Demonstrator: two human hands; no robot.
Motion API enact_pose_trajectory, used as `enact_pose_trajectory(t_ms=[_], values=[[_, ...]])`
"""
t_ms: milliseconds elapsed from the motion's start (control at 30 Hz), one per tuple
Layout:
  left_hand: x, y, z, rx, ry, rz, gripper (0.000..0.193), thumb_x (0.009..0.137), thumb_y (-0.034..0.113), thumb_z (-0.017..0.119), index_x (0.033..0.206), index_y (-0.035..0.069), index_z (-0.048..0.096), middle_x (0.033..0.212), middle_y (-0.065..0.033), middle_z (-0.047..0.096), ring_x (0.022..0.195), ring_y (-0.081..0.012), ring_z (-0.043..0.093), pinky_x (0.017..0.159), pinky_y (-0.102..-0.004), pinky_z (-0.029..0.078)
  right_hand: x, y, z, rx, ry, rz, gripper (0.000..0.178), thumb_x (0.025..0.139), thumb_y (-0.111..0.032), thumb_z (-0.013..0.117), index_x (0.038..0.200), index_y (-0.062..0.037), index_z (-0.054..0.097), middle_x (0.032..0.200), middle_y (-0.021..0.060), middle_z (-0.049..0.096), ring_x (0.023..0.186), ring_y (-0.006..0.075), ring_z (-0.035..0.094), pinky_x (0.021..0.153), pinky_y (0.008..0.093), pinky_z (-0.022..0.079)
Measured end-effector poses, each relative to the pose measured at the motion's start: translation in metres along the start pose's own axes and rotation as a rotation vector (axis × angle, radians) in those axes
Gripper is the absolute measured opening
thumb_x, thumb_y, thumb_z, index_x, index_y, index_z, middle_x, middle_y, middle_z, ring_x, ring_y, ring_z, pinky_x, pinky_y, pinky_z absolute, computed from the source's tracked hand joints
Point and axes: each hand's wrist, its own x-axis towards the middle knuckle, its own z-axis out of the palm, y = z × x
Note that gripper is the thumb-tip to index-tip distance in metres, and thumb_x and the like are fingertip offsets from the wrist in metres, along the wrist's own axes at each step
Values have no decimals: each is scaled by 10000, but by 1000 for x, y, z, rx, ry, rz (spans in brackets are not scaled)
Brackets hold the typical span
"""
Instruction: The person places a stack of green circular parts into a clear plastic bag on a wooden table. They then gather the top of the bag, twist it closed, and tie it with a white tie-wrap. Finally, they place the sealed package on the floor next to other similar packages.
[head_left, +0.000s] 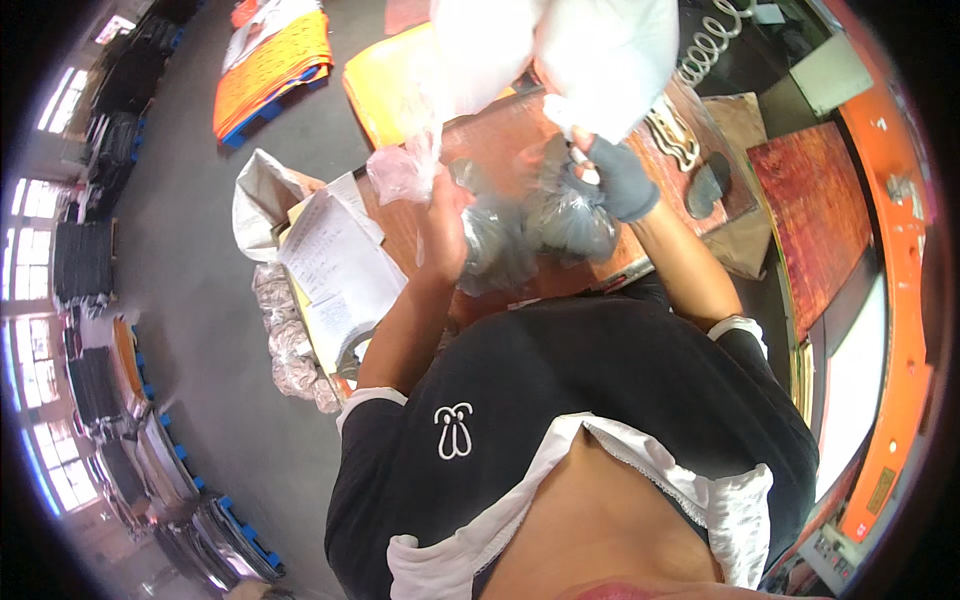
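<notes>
My right hand (618, 182), in a dark grey fingerless glove, has its fingers closed at the gathered neck of a large white plastic bag (610, 60). My bare left hand (448, 222) is closed on crumpled clear plastic bag film (402, 170) that sticks out to its left; its fingertips are partly blurred. Between my hands, a clear bag with dark contents (495, 240) lies on the reddish-brown table (402, 225). Another clear bag of dark contents (575, 215) sits just below my right hand. A second bulging white bag (485, 50) is beyond my left hand.
Papers (335, 255) and a row of wrapped bundles (290, 340) lie to the left. A dark oval piece (708, 185) and pale looped strips (675, 135) are at right, near an orange machine frame (890, 330). Orange sheets (275, 70) are stacked on a blue pallet.
</notes>
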Motion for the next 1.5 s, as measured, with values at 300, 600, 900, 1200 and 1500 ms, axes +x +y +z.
enact_pose_trajectory(t_ms=[300, 600, 900, 1200, 1500], values=[[-14, -28, 32, 69, -5, -44, 285, 950, 303, 452, 823, 53, 507, 689, -23, 480, 641, -126, 463, 626, -271, 395, 5, 3, -10, 325, 306, 101, 152, 899, -214, 548, 834, -89, 489, 591, -32, 421, 489, 70, 438, 400, 183, 317], [-24, -24, 41, 123, -61, -151, 321, 960, 291, 417, 735, 79, 502, 604, 9, 379, 585, -120, 386, 647, -276, 367, 10, 16, -28, 527, -124, 75, 303, 883, -308, 540, 966, -16, 554, 694, 31, 508, 593, 155, 530, 583, 396, 535], [6, -56, 48, 958, -622, 218, 165, 826, 188, 546, 762, 52, 614, 695, -147, 612, 676, -283, 604, 597, -376, 444, -3, 25, 2, -933, -260, -742, 221, 756, -82, 636, 977, -70, 634, 855, 81, 600, 772, 258, 571, 724, 338, 473], [6, -66, 28, 901, -925, -52, 213, 806, 263, 537, 793, 71, 627, 693, -116, 629, 678, -274, 620, 636, -373, 462, 6, 20, 34, -1359, -324, -843, 222, 710, -187, 654, 897, -81, 599, 885, 110, 575, 807, 303, 542, 721, 414, 446], [-2, -52, 41, 614, -766, 45, 275, 787, 337, 527, 825, 89, 640, 691, -85, 646, 679, -265, 636, 675, -370, 480, 23, -8, 32, -1453, -812, -787, 517, 649, -300, 734, 1063, -67, 530, 964, 110, 578, 869, 339, 537, 789, 429, 414]])
